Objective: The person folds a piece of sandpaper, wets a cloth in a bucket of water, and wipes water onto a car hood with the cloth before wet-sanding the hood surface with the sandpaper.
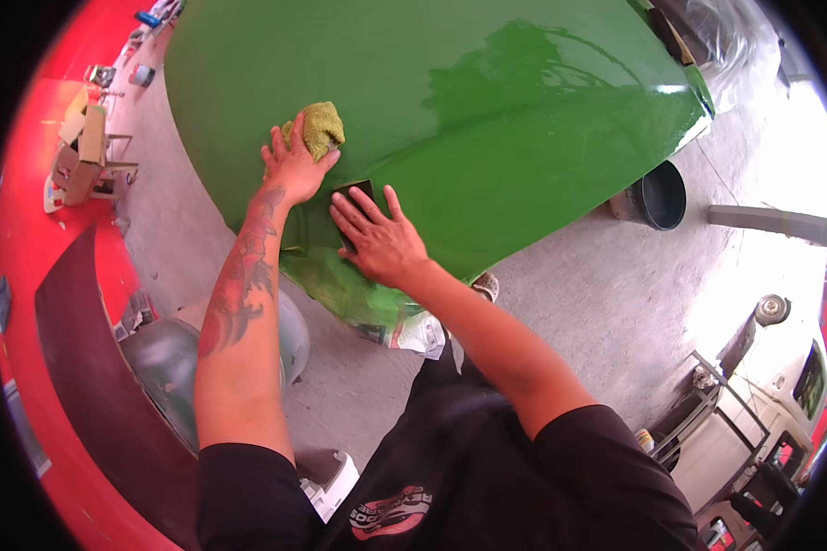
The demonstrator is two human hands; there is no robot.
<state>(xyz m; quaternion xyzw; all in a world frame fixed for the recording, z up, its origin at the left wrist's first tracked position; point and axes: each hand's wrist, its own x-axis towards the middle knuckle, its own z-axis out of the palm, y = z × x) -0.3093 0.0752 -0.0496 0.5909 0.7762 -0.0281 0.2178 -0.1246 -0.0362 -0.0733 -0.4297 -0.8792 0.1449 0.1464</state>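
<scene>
Clearly apart, both hands are seen from the head view laid on a large green car body panel [524, 193]. By the left hand [294, 170], a yellow-green cloth [325, 129] is met at its near and left sides; it is bunched between thumb and index finger, though whether it is gripped cannot be told. By the right hand [384, 243], opened flat with fingers spread, a dark sanding pad [365, 188] is covered and pressed to the panel, nearer the person than the cloth. The pad is mostly hidden, but its long axis seems to be aimed away from the person, with its far end exposed beyond the fingertips. The panel is tapered toward the person, and one corner is pointed to the right; its far edge is cut off, so its full long axis cannot be judged. Beneath its right edge, a dark bucket [663, 196] is placed on the concrete floor [570, 294].
</scene>
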